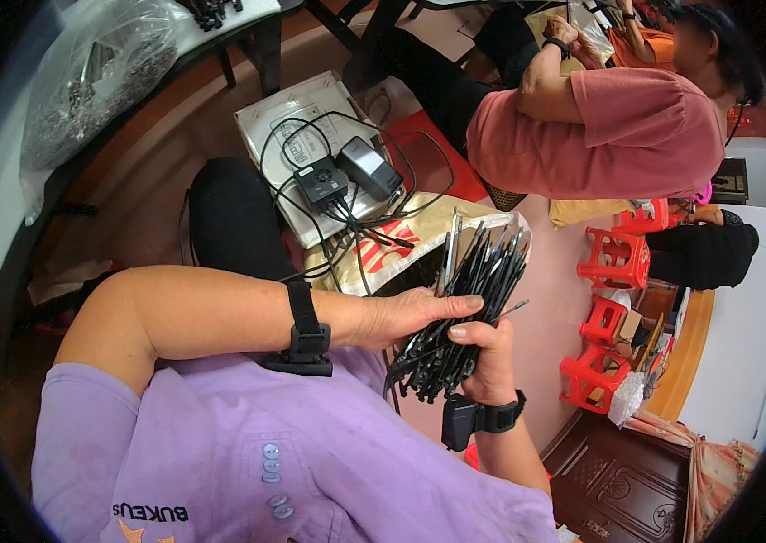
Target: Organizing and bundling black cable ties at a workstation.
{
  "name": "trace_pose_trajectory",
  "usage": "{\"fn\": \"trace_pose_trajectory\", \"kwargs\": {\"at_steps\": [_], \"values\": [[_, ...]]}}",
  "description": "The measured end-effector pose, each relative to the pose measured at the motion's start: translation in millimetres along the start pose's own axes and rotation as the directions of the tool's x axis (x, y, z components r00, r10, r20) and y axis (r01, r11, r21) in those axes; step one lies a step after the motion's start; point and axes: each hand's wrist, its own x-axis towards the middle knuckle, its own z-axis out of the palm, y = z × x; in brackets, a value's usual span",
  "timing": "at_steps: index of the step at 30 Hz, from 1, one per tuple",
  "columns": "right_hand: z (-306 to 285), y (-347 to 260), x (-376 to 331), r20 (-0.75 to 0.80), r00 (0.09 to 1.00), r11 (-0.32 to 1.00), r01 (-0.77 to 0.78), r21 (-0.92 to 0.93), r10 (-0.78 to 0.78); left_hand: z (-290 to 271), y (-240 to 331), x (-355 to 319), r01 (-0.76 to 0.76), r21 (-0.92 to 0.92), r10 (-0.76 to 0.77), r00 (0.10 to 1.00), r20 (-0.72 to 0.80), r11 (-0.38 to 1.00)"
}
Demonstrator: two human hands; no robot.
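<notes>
Both hands (490, 362) clasp thin black strips (481, 271) near sack (387, 256), cables (345, 215) and white box (309, 100)

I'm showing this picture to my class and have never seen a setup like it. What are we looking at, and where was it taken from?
There is no robot here, just a person using two bare hands. The single picture comes from a wide fisheye camera on the person's head, looking down, so straight edges bend near the rim. The left hand and right hand together grip a bundle of thin dark sticks. Each wrist wears a black strap. Just beyond, a pale box carries two small black devices with tangled cables, beside a beige sack with red print. At upper left, a clear plastic bag lies on a table.
</notes>
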Motion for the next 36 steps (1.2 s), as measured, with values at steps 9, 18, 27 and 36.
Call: {"fn": "trace_pose_trajectory", "kwargs": {"at_steps": [9, 18, 27, 36], "values": [[73.0, -102.1, -2.1, 0.189, 0.964, 0.911, 0.241, -0.336, -0.185, 21.8, 59.3, -34.5, -0.385, -0.197, 0.419, 0.892, 0.171, 0.901], [149.0, -161.4, 8.3, 0.462, 0.861, 0.76, 0.442, -0.477, -0.211, 41.6, 106.0, -90.4, -0.704, -0.276, 0.75, 0.652, 0.116, 0.655], [189.1, -190.0, 8.5, 0.636, 0.744, 0.325, 0.664, -0.673, -0.204, 38.2, 129.8, -109.3, -0.791, -0.294, 0.834, 0.55, 0.044, 0.537], [217.2, -190.2, -28.9, 0.589, 0.797, 0.424, 0.582, -0.694, -0.131, 34.6, 123.9, -134.2, -0.846, -0.18, 0.861, 0.508, 0.013, 0.502]]}}
